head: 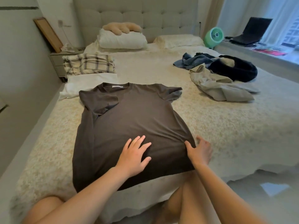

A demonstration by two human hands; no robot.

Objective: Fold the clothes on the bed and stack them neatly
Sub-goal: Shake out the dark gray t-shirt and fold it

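Dark t-shirt point(129, 126) flat on bed point(226, 126), collar away from you | your left hand point(135, 156) rests on its lower middle, fingers spread | your right hand point(199, 150) pinches the right side edge (thumb on top).

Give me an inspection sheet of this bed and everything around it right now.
Surface: cream textured bedspread, rumpled at the near edge.
Job's things: dark grey T-shirt spread flat, left sleeve folded inward; folded plaid garment at far left on folded white cloth; unfolded heap of blue denim, black fleece, beige garment.
Clutter: white pillows, tan plush.
Hands: left hand flat on shirt; right hand pinches its right edge.
Cables: white cord on wall.
Surroundings: green fan, laptop on windowsill.
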